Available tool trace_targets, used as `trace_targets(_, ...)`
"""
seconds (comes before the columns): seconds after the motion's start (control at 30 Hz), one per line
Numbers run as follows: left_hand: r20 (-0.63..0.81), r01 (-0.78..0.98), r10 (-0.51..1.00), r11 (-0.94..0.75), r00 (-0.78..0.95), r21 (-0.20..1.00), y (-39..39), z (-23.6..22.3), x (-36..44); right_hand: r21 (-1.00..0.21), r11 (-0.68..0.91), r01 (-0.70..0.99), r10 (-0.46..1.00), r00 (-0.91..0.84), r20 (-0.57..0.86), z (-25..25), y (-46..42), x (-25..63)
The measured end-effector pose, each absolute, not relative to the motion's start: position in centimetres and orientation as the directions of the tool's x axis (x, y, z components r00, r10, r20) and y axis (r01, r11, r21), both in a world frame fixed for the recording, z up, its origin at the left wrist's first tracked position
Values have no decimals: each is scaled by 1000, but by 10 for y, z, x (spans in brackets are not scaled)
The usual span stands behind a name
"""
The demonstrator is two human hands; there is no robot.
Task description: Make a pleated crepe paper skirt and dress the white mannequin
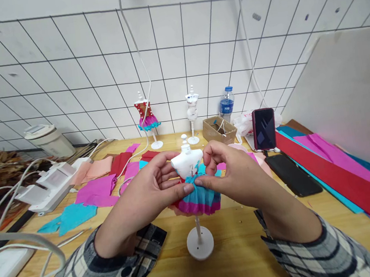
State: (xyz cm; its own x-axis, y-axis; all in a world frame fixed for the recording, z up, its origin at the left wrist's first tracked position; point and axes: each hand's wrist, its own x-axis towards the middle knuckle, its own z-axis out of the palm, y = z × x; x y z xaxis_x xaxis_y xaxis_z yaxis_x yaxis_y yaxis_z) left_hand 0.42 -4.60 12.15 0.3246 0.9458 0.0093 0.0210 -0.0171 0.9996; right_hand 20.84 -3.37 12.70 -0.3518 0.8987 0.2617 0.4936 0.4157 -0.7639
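A small white dress-form mannequin (188, 161) stands upright in front of me on a round white base (200, 243). Around its waist is a gathered skirt (201, 199) of crinkled paper, blue above and magenta below, with some red and peach showing at its left side. My left hand (163, 179) curls behind the form from the left, its thumb pressing the blue paper at the waist. From the right, my right hand (225, 169) presses its thumb on the gathered waist, fingers bent. The fingers of my left hand are partly hidden behind the form.
Behind are a dressed mannequin (146, 116), a bare-skirted white mannequin (192, 108), a cardboard box (219, 129) and a water bottle (227, 105). Coloured strips (341, 173) and phones (294, 174) lie right. Paper pieces (97, 190) and a power strip (51, 184) lie left.
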Motion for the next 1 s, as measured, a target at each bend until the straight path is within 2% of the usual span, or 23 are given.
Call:
trace_targets(0.3,54,95,962,-82,269,992,-51,124,6,-722,429,542,900,-329,288,133,-35,213)
trace_targets(0.43,105,97,945,-141,309,985,-49,120,5,-660,437,610,899,-321,299,134,-34,216)
trace_targets(0.53,134,167,938,-194,319,967,-47,120,3,-634,448,631,893,-342,292,135,-34,219)
trace_targets(0.63,105,237,902,-220,420,946,-46,124,3,-626,467,624,881,-391,267,136,-35,222)
trace_targets(0.73,42,214,885,-158,464,964,-48,127,5,-620,468,630,881,-386,273,136,-37,222)
trace_targets(0.87,13,117,899,-71,439,991,-54,125,10,-550,509,662,860,-418,294,135,-41,218)
trace_targets(1.0,11,194,938,-83,347,977,-56,125,11,-524,553,648,833,-445,330,132,-43,214)
